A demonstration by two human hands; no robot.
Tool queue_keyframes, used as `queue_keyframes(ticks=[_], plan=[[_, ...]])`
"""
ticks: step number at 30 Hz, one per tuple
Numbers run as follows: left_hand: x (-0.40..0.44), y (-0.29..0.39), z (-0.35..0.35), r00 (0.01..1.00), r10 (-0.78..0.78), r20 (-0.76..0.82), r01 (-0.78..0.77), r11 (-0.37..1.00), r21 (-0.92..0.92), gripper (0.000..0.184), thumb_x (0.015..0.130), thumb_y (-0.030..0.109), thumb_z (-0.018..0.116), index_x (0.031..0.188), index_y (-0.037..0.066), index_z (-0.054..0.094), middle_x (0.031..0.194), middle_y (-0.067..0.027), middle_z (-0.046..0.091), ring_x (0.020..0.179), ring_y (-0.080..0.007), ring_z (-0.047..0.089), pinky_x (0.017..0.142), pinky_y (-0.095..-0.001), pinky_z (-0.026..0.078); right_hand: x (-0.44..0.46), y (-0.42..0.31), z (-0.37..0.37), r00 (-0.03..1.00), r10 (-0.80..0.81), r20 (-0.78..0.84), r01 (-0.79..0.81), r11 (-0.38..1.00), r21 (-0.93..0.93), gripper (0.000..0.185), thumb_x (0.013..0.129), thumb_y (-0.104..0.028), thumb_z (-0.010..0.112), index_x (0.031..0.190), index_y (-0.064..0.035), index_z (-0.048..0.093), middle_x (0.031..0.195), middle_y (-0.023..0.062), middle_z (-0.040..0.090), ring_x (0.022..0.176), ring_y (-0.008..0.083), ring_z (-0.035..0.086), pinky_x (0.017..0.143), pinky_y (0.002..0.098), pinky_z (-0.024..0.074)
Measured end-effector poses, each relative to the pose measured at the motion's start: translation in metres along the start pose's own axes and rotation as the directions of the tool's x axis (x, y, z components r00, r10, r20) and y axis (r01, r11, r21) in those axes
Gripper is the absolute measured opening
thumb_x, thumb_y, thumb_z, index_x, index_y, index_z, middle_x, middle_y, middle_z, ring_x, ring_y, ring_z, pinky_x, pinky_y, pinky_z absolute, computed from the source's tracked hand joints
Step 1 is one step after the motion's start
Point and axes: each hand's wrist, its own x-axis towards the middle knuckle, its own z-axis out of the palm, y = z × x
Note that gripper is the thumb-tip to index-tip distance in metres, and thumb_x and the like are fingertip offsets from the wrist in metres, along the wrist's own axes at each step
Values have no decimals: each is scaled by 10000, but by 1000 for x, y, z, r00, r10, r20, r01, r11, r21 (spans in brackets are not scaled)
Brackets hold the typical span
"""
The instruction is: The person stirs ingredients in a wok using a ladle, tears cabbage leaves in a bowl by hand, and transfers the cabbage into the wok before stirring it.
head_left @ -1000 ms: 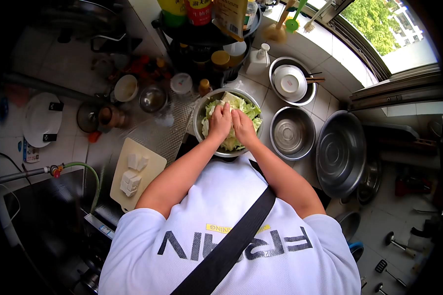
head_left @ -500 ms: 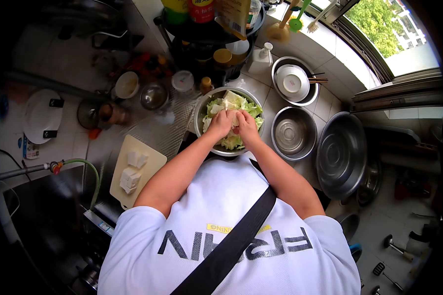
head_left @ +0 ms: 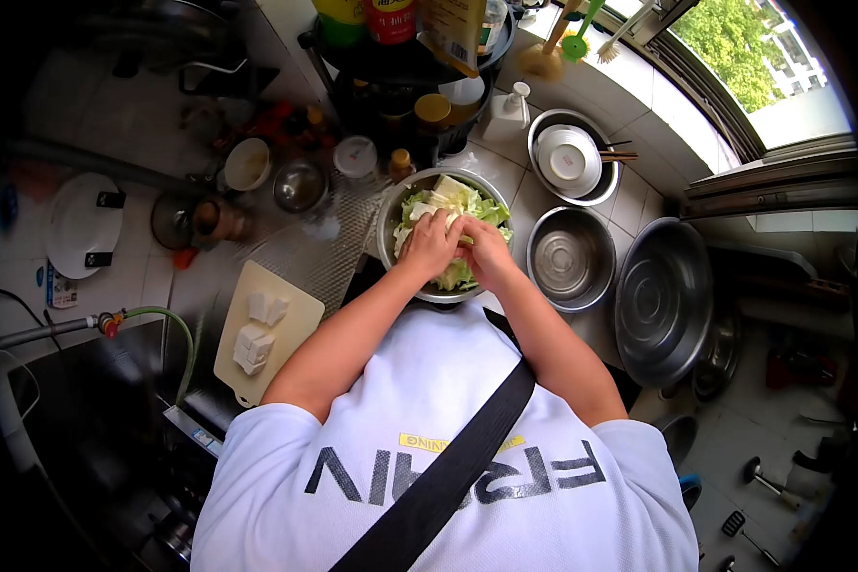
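Observation:
Torn pale-green cabbage leaves (head_left: pixel 459 194) fill a metal bowl (head_left: pixel 385 232) in front of my body. Over the middle of the heap, my left hand (head_left: pixel 433 244) curls its fingers round a leaf. My right hand (head_left: pixel 487 250) meets it from the other side, its fingers bent in on the same spot. The two hands touch at the fingertips. Most of the leaf between them is hidden by my fingers.
White blocks, apparently tofu (head_left: pixel 253 347), lie on a cutting board (head_left: pixel 294 334) to the left. Right of the bowl stand a metal basin (head_left: pixel 570 257), another basin (head_left: pixel 541 129) holding white bowls and chopsticks, and a large tilted basin (head_left: pixel 663 300). A small bottle (head_left: pixel 401 164) stands behind.
My left hand has turned so its back and fingers lie more over the leaves. The right hand's fingers have folded further inward against it. The bowl stays in place.

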Motion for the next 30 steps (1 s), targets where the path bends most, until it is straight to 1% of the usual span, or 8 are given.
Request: queue_keyframes(ticks=[4,10,16,19,22,25,28,30], plan=[[7,-11,4,996,-12,90,23,992,-127,448,1035,418,405,1096,8,573,1060,-290,651,1009,-458,615,843,-526,486,1,0,-4,999,39,32,-35,992,-119,321,1034,-262,542,1230,-16,611,1025,54,670,814,151,636,739,276,517],[11,-19,9,999,-37,-19,24,890,-456,458,1059,408,337,1020,4,548,1072,-280,637,1012,-473,594,858,-495,466,11,15,-6,968,-237,77,246,862,-443,354,1017,-223,517,1257,22,602,878,57,665,758,123,619,682,266,510],[3,-7,18,996,-90,-27,79,957,-278,454,1053,409,352,1012,3,550,1052,-274,645,1007,-443,619,858,-506,460,15,27,-2,921,-382,-78,272,772,-574,308,972,-151,455,1156,30,625,778,81,648,622,134,594,602,288,501],[-2,5,11,977,-213,24,210,934,-289,494,1041,441,359,1041,-9,564,1078,-300,636,1036,-446,613,880,-506,458,16,28,-4,941,-298,-161,211,888,-409,272,984,-181,463,1043,28,627,770,134,643,649,225,619,630,348,504],[17,-21,33,883,-455,116,461,792,-400,564,1034,487,346,1108,-24,574,1127,-321,625,1082,-459,597,921,-503,452,22,34,-5,804,-579,135,496,528,-690,289,997,-229,474,968,28,604,777,186,631,714,347,630,676,416,498],[12,-16,25,871,-439,219,485,704,-519,600,1033,507,329,1165,-24,574,1170,-323,615,1121,-477,574,954,-505,441,12,22,3,769,-616,171,497,409,-766,342,1005,-284,491,909,31,584,796,223,615,786,432,606,734,472,480],[0,-3,18,956,-293,13,281,899,-337,590,1035,498,326,1164,-20,577,1163,-323,617,1125,-490,564,957,-508,440,17,22,1,770,-625,126,409,333,-849,363,1005,-301,489,901,28,603,773,208,636,728,378,649,686,451,506],[-1,-4,18,966,-260,-3,245,914,-324,576,1037,492,324,1154,-12,578,1148,-321,623,1110,-494,568,944,-507,447,18,20,0,881,-472,-30,284,577,-766,363,1002,-297,485,916,30,618,760,201,652,685,338,671,649,429,521]])
